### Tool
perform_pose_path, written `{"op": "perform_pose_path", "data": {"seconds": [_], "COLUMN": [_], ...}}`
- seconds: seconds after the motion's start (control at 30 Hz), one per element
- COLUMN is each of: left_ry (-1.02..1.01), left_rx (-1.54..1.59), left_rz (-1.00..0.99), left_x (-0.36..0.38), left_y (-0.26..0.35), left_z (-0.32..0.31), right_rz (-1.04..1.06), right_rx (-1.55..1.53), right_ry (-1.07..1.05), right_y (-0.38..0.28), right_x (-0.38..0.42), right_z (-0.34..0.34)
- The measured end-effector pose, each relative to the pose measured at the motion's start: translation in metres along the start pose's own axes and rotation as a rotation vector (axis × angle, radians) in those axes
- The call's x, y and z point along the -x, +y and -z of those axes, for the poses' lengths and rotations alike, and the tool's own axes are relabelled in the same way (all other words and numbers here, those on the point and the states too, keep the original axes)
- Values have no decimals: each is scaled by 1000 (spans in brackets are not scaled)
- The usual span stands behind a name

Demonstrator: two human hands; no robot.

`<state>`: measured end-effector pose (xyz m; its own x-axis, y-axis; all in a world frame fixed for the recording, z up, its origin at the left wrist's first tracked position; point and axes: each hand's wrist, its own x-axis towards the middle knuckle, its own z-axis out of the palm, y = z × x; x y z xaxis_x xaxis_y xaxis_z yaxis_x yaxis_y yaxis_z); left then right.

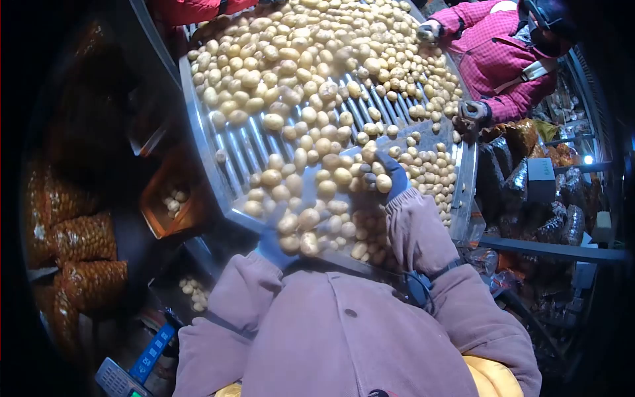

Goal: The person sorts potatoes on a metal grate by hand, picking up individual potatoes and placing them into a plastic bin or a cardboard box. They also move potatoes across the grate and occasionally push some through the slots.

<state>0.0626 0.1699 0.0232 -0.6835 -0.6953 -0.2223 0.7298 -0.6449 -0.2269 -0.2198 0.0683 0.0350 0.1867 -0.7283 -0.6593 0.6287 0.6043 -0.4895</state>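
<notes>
Pale yellow potatoes (308,218) lie piled on a sorting table with metal roller bars (245,149). My right hand (395,173), in a blue glove with dark fingertips, is among the potatoes right of centre, its fingers curled round a potato (383,183). At the near left edge of the table is my left hand (270,246), also blue-gloved. Motion blurs it and its fingers do not show clearly; potatoes lie just to its right. A grey sheet-metal slope (423,137) lies beyond my right hand, with smaller potatoes beside it.
Across the right side, a person in a pink checked jacket (493,56) has gloved hands at the table's edge. A red sleeve (192,10) shows at the far left. Filled mesh sacks (92,278), an orange crate (155,221) and a blue scale (153,351) stand at left.
</notes>
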Motion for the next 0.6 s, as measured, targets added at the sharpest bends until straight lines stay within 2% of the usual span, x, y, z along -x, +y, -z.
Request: {"op": "perform_pose_path", "data": {"seconds": [0.03,0.07,0.1,0.17,0.23,0.27,0.3,0.33,0.37,0.4,0.43,0.47,0.53,0.57,0.6], "left_ry": [12,28,48,-37,-61,-22,16,199,381,384,386,561,714,795,874], "left_rx": [-116,-234,-352,-206,-159,-231,-305,-287,-269,-334,-400,-298,-1245,-1109,-965], "left_rz": [-86,-172,-258,-231,-252,-345,-434,-531,-622,-622,-617,-729,-539,-504,-481], "left_x": [9,19,30,63,113,144,174,202,226,248,272,302,349,357,364], "left_y": [0,2,6,17,34,50,66,72,76,79,83,89,99,96,93], "left_z": [6,16,26,32,41,68,94,92,89,89,90,119,160,166,172], "right_rz": [-152,-52,-90,-269,-372,-467,-503,-525,-484,-430,-271,-115,75,169,512], "right_rx": [-207,-73,-16,77,330,268,280,289,436,579,730,888,1175,1324,1373], "right_ry": [-146,-52,-7,-136,-254,-347,-543,-742,-839,-936,-935,-914,-997,-1030,-1021], "right_y": [3,19,31,63,105,137,164,191,223,254,266,277,231,210,201], "right_x": [17,26,52,42,53,54,52,49,49,48,57,65,69,64,53], "right_z": [-12,-33,-77,-75,-116,-126,-143,-159,-166,-173,-170,-167,-172,-168,-153]}}
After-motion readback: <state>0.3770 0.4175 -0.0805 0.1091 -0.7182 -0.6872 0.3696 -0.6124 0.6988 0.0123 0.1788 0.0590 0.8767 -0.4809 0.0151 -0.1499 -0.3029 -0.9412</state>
